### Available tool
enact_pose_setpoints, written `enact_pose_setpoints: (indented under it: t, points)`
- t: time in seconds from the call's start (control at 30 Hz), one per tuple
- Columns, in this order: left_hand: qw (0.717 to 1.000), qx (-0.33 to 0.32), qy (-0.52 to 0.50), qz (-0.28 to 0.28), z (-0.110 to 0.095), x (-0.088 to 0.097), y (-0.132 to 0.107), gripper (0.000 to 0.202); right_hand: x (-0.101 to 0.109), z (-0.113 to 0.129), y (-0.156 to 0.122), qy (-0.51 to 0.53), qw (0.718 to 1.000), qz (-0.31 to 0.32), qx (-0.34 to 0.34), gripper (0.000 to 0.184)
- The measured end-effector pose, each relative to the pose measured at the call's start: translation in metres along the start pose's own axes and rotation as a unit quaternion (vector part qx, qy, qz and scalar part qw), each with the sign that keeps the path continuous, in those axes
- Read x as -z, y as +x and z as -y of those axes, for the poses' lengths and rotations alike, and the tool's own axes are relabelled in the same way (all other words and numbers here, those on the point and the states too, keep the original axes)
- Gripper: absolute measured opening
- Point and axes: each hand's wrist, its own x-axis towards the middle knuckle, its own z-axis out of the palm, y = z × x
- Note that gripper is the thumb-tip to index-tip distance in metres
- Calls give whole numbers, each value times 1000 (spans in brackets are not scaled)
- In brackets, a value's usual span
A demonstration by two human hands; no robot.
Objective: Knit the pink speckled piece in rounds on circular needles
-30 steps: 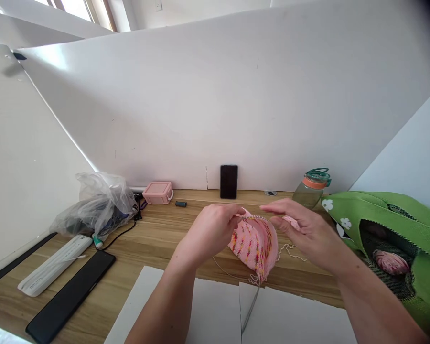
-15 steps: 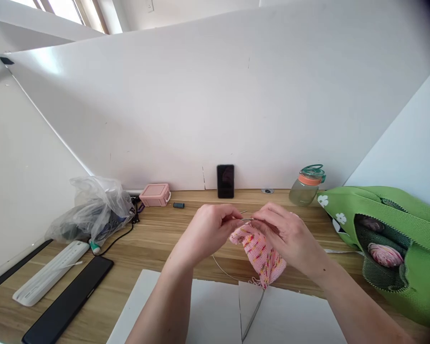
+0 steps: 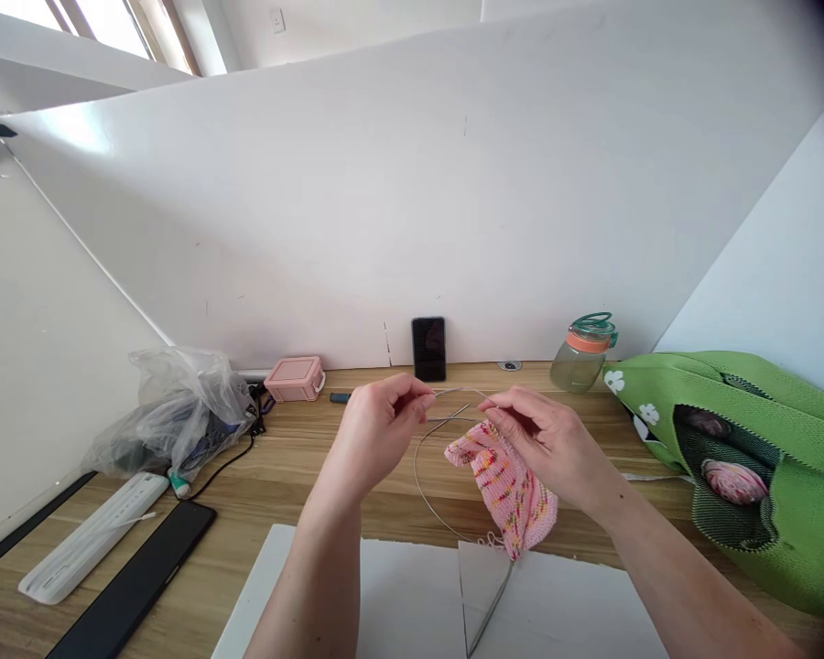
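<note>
Two hands: L hand (image 3: pixel 384 430) closed to a fingertip pinch on a grey circular needle (image 3: pixel 449 392); R hand (image 3: pixel 553 448) thumb + fingers closed on top edge of knitting and cable beside it, exact grip hidden.
Pink knitting (image 3: pixel 504 485): flecked red/yellow, hangs below R hand, btwn forearms; whether lower tip touches white board (image 3: pixel 563 595), can't tell.
Top edge: prob. live sts, too small to count. Main risk: sts slip off if cable is drawn too far or R pinch eases.
Cable loop (image 3: pixel 417 471): curves left of knitting, over worktop (image 3: pixel 302 458). Might kink or twist the row if pulled tight while crossed.
Second needle tip (image 3: pixel 453 415): slants up-right btwn hands, no finger seen on it. Could swing + split a st., b/c unsupported.
Lower needle (image 3: pixel 493 604): runs from knitting's bottom tip down over board. A forearm knock might drag it out; loops there, if any, would drop.
Yarn strands (image 3: pixel 491 542): bunched at bottom tip; may snag on lower needle or cable.
Green bag (image 3: pixel 803 522): R side, yarn ball (image 3: pixel 733 480) in opening. Link to knitting not traceable; if linked, a hard tug could jam at the rim.
</note>
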Motion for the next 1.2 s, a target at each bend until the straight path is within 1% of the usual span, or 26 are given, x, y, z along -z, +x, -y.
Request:
enact_pose_setpoints:
  t: [0.07,0.13,0.17,0.2,0.27,0.3,0.37,0.47,0.57,0.67,0.73,0.77,0.8,0.83,0.87,0.9,0.93,0.97,1.0,1.03,1.07,1.1,1.13,1.17,1.2]
  points:
    - [998,-3,-20,-65,1,3,1,16,2,0,1,-1,1000,-4,-24,21]
    - [986,-11,-60,-157,4,9,3,14,3,-1,2,-1,999,-1,-53,24]
    - [973,-17,-91,-211,5,12,5,13,3,-2,3,0,998,3,-67,26]
    - [955,-25,-126,-268,7,15,6,14,3,-3,4,1,997,9,-79,28]
    - [906,-42,-205,-369,11,21,9,16,3,-4,6,7,995,19,-96,32]
    - [877,-51,-243,-411,13,24,10,15,3,-5,6,10,994,23,-102,34]
    - [824,-59,-305,-473,19,30,14,15,3,-7,7,21,994,27,-108,36]
    - [765,-44,-357,-535,28,37,18,12,4,-10,8,37,993,32,-110,36]
    - [723,-30,-393,-567,37,43,20,8,5,-13,8,53,991,37,-114,35]
    - [695,-36,-412,-588,39,51,16,8,6,-14,8,72,989,46,-122,33]
    - [696,-52,-418,-581,32,57,9,11,6,-13,8,77,988,49,-124,33]
    - [705,-62,-424,-565,26,59,4,12,7,-13,8,78,988,49,-123,33]
    - [726,-69,-434,-530,18,61,-1,12,7,-13,8,80,988,47,-123,33]
    - [738,-81,-435,-509,10,62,-7,13,8,-14,8,80,988,44,-122,32]
    - [763,-84,-434,-471,0,62,-13,13,9,-15,8,80,989,39,-122,32]
    - [779,-95,-428,-448,-8,62,-19,12,11,-16,9,79,989,32,-123,32]
    - [812,-93,-423,-392,-16,61,-25,10,12,-18,9,78,989,25,-125,32]
    - [827,-115,-413,-362,-21,61,-30,8,14,-20,9,77,989,17,-127,32]
    - [849,-136,-405,-310,-24,60,-35,5,16,-21,9,76,989,9,-125,32]
    - [871,-165,-400,-235,-24,61,-38,3,18,-23,9,76,990,3,-121,32]
    - [888,-204,-388,-142,-22,61,-40,5,19,-23,9,77,990,-2,-114,32]
    - [895,-245,-371,-38,-18,62,-39,6,20,-24,9,76,991,-6,-107,32]
    - [895,-279,-343,62,-12,63,-37,8,20,-23,9,75,992,-10,-99,31]
    - [888,-306,-306,158,-7,64,-34,12,21,-23,10,74,993,-15,-92,31]
    - [883,-317,-265,225,-2,64,-30,15,21,-22,10,72,993,-19,-86,30]
